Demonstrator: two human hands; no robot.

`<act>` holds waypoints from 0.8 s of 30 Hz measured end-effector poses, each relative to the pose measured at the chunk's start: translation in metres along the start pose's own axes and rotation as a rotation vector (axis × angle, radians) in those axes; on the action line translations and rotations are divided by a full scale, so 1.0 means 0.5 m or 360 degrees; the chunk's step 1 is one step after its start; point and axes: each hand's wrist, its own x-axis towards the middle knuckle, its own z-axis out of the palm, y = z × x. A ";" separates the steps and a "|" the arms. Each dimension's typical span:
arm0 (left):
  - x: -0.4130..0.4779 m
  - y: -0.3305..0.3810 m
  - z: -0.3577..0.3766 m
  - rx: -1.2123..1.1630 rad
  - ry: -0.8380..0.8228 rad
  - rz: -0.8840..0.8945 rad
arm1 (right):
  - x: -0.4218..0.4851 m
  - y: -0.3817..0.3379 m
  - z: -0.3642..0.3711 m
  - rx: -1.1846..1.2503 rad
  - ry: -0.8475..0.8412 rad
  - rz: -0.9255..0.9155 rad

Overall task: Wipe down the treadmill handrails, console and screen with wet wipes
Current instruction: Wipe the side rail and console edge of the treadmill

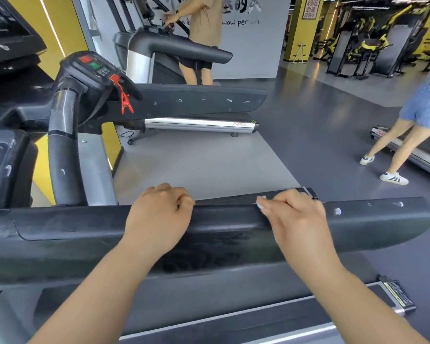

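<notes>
Left hand (159, 217) grips one handrail (72, 239); right hand (296, 219) pinches one wipe (260, 204).

A dark grey floor (308, 125) is running back to a white wall (266, 50) that is carrying black lettering (only partly readable). A yellow pillar (301, 33) is standing at its right end. Beyond it, black-and-yellow gym machines (365, 43) are filling the far corner. One person in a tan shirt (206, 21) is standing at a neighbouring treadmill (199, 124) — another in denim shorts (425, 108) is standing, legs apart, at the right edge.
</notes>
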 end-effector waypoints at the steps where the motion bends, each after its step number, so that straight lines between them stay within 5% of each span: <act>1: 0.003 0.006 0.000 0.0008 -0.0011 -0.0008 | 0.007 -0.029 0.012 0.0084 0.0017 -0.0036; 8: 0.014 0.056 0.033 0.0082 -0.0130 0.0229 | -0.014 -0.061 0.041 0.0150 0.0034 -0.0176; 16: 0.007 0.034 0.049 0.0244 -0.0059 0.0428 | -0.020 0.027 -0.021 0.0021 0.0078 0.0333; 24: 0.006 0.031 0.045 0.0260 -0.0091 0.0457 | -0.019 -0.075 0.050 0.0118 0.0037 0.0006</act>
